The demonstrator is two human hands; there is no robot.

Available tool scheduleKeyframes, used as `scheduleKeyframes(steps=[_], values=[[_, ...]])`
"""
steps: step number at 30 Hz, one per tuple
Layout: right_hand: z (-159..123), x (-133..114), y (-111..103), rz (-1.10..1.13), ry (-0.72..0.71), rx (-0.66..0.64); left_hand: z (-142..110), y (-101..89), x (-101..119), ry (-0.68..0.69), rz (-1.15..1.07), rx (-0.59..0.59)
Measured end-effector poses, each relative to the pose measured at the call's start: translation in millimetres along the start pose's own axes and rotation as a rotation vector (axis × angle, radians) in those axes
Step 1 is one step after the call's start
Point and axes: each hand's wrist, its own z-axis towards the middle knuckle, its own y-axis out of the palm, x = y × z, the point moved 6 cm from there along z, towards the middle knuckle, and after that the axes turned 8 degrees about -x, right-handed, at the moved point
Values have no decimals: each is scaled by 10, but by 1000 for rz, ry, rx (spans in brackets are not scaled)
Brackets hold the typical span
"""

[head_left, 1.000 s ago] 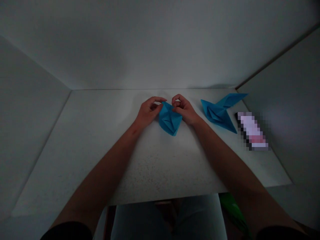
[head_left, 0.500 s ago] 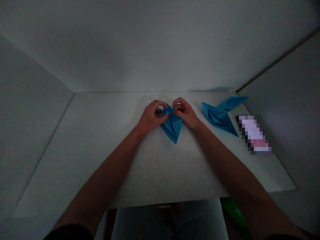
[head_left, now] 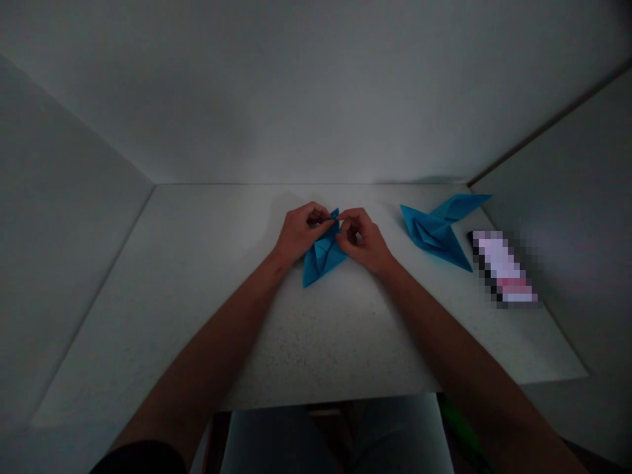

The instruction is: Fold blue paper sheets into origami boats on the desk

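Observation:
A folded blue origami paper [head_left: 322, 255] rests on the white table between my hands, its lower point angled toward the front left. My left hand [head_left: 302, 229] pinches the paper near its upper tip, thumb and fingers closed. From the other side my right hand [head_left: 363, 238] has its index finger at that same tip and its thumb against the right edge, fingers curled. The fingers hide part of the upper folds. To the right lies a second blue origami piece [head_left: 434, 230] with pointed, wing-like flaps, apart from both hands.
A phone [head_left: 503, 266], blurred out, lies at the table's right side near the right wall [head_left: 582, 197]. White walls enclose the table [head_left: 197, 276] at the back and both sides. Below its front edge are my legs [head_left: 276, 441] and something green [head_left: 461, 424].
The blue paper between my hands has turned, its lower point swinging from front right to front left. My right hand's index finger has come in to the upper tip beside my left fingers.

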Motion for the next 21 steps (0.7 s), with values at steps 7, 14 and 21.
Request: scheduleKeyframes(steps=[7, 14, 21], values=[[-1, 95, -14, -52, 72, -24, 14, -89, -116, -73, -172, 99], [28, 135, -176, -38, 106, 142, 48, -145, -112, -48, -193, 144], [-23, -47, -282, -239, 42, 367, 51, -132, -53, -17, -210, 164]])
